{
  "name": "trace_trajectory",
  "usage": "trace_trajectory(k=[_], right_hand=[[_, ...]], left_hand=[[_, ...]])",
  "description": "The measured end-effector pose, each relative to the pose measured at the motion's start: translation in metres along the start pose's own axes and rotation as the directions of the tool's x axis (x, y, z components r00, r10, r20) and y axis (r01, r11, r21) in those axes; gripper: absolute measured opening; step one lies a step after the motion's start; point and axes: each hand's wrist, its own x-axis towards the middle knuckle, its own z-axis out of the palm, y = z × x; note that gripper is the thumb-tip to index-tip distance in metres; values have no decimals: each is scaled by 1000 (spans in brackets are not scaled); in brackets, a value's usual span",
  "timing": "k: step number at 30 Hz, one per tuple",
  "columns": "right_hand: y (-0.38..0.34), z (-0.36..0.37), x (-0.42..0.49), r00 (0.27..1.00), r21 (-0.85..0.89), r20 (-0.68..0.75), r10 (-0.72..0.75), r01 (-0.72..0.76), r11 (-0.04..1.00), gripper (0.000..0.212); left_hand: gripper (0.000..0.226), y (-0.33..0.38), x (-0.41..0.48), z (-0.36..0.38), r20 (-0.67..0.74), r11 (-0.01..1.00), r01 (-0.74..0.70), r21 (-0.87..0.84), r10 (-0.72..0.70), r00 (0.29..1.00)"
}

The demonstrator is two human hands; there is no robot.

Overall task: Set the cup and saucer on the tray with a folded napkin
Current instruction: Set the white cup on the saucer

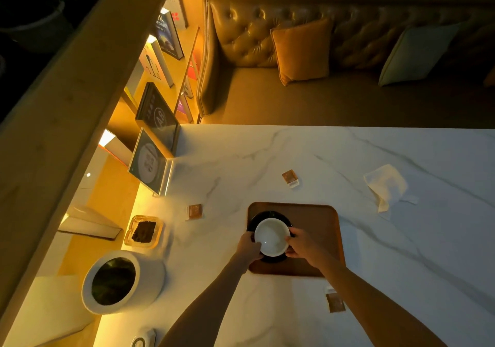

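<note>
A brown wooden tray (318, 229) lies on the white marble table. On its left part sits a black saucer (269, 215) with a white cup (272, 237) over it. My left hand (247, 246) grips the cup's left side and my right hand (301, 245) grips its right side. A crumpled white napkin (385, 184) lies on the table, far right of the tray and apart from it.
Small brown sachets lie at the table's middle (289, 178), left of the tray (194, 211) and near my right forearm (335, 302). A glass ashtray (143, 231), a white plant pot (120, 282) and a menu stand (150, 166) crowd the left. A sofa stands beyond.
</note>
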Motion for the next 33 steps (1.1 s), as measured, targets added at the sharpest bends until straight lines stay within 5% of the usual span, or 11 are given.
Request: trace_trajectory(k=[16,23,33], right_hand=[[8,3,22,999,93,33,39,-42,995,40],[6,4,23,999,178,13,-37,34,983,43],[17,7,25,994,17,-54,-98,99,995,43]], left_hand=[[47,0,15,3,22,997,78,10,-79,997],[60,4,18,8,-45,986,-87,142,94,995],[47,2,22,7,-15,964,-120,236,127,992]])
